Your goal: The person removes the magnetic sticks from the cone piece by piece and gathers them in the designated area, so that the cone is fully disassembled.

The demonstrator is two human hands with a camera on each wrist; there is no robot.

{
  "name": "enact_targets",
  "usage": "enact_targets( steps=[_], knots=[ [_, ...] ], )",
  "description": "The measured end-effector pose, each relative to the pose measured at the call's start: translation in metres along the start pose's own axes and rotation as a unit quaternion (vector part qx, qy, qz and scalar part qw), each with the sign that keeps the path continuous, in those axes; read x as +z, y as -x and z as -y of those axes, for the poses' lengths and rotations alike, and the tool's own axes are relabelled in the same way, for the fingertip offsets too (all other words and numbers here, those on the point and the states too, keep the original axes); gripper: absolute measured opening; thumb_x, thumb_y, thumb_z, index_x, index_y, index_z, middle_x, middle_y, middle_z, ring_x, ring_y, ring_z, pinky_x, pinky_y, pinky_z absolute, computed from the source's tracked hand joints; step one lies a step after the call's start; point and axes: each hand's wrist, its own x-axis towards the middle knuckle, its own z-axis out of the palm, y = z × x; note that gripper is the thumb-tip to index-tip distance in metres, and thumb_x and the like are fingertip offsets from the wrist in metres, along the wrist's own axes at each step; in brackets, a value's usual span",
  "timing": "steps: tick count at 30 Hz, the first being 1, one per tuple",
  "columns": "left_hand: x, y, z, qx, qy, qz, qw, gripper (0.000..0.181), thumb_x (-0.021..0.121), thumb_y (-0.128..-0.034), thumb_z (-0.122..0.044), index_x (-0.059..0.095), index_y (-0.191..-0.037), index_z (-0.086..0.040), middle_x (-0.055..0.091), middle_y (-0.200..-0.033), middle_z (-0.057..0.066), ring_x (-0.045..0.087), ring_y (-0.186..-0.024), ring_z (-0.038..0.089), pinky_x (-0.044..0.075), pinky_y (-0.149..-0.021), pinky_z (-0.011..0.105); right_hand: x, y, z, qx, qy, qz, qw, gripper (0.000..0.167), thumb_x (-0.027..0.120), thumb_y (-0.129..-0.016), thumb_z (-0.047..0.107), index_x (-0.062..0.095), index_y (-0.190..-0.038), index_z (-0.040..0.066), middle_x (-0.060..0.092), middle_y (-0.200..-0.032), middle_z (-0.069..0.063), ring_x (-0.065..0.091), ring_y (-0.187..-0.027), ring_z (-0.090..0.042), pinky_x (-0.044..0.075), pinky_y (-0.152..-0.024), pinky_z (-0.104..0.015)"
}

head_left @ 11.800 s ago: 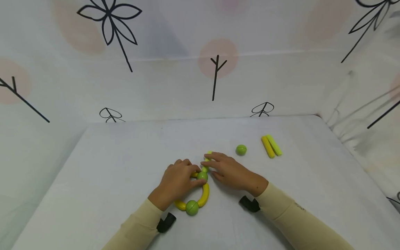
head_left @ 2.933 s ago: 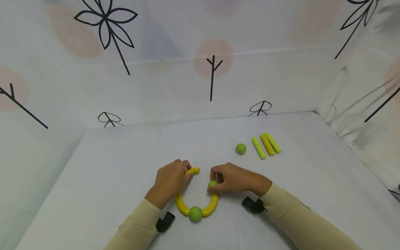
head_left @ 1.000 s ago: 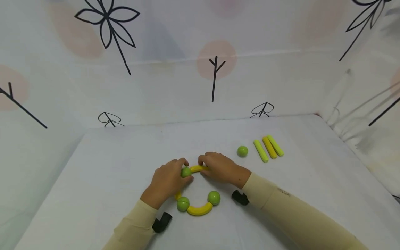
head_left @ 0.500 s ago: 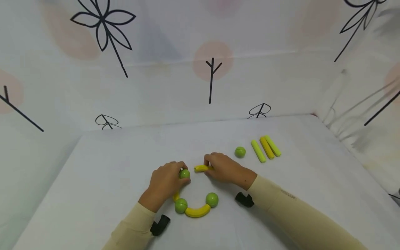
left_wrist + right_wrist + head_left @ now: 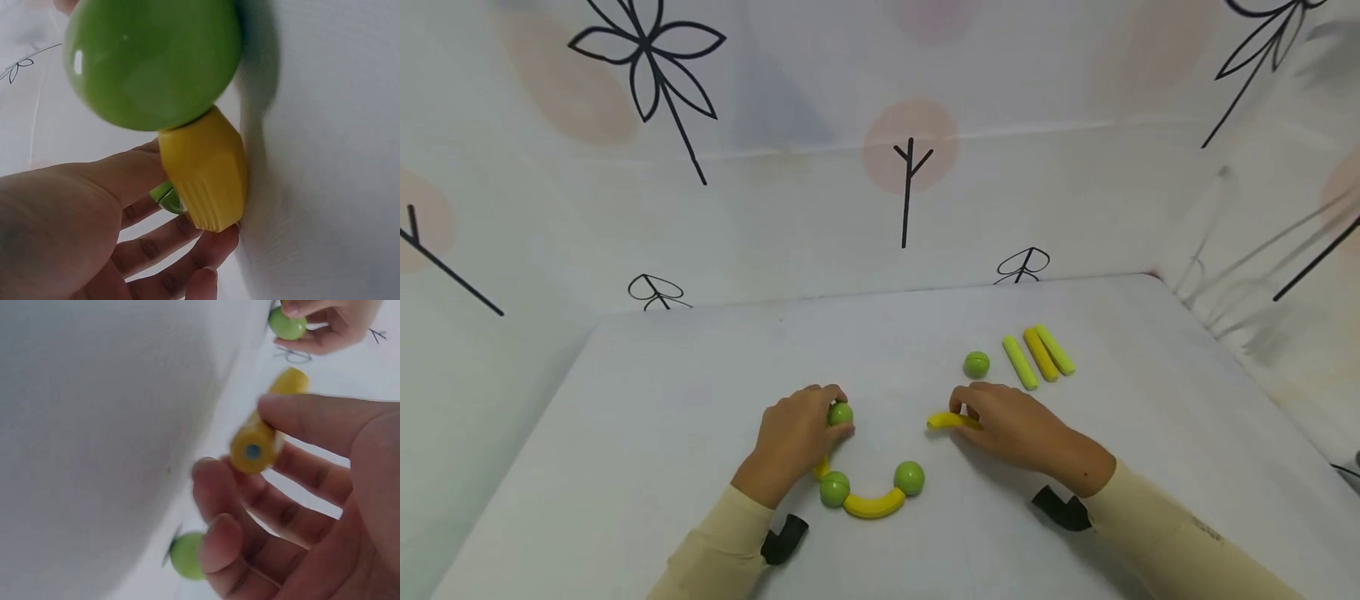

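My left hand (image 5: 793,433) grips a green ball (image 5: 840,414), its thumb and fingers on either side. From that ball a curved yellow rod (image 5: 206,169) runs toward me to a second green ball (image 5: 153,59); the hand hides much of it in the head view. Another curved yellow rod (image 5: 874,505) joins this second ball to a third green ball (image 5: 909,477). My right hand (image 5: 1022,429) pinches a separate curved yellow rod (image 5: 946,420) between thumb and fingers, apart from the chain. In the right wrist view, a grey dot shows in the rod's end.
On the white table (image 5: 700,375), a loose green ball (image 5: 977,364) lies just beyond my right hand. Farther right are a lime stick (image 5: 1020,362), a yellow stick (image 5: 1041,354) and another lime stick (image 5: 1056,349). A patterned white cloth wall (image 5: 805,217) stands behind.
A lime stick moved from the chain to beside the other sticks. A second ago my right hand's curved yellow rod met the left hand's ball; it has come away to the right.
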Motion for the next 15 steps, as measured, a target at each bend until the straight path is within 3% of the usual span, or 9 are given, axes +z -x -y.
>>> enact_targets(
  steps=[10, 15],
  knots=[
    [-0.001, -0.002, 0.000, -0.013, -0.005, 0.004, 0.9999, 0.035, 0.081, -0.0838, -0.033, 0.070, -0.112, -0.015, 0.067, -0.091, 0.002, 0.052, -0.066, 0.013, 0.041, -0.054, 0.025, -0.004, 0.014, -0.009, -0.028, 0.013, 0.049, 0.9983, 0.017, 0.078, -0.087, 0.016, 0.064, -0.096, 0.021, 0.058, -0.083, 0.010, 0.050, -0.074, -0.007, 0.046, -0.067, -0.024],
    [-0.002, -0.001, -0.001, -0.014, -0.005, 0.008, 0.9999, 0.036, 0.081, -0.0842, -0.033, 0.070, -0.113, -0.015, 0.068, -0.093, 0.002, 0.053, -0.067, 0.014, 0.042, -0.055, 0.025, -0.002, 0.015, -0.012, -0.044, 0.014, 0.054, 0.9975, 0.018, 0.079, -0.086, 0.016, 0.064, -0.095, 0.021, 0.055, -0.080, 0.010, 0.048, -0.071, -0.006, 0.044, -0.065, -0.022]
  ],
)
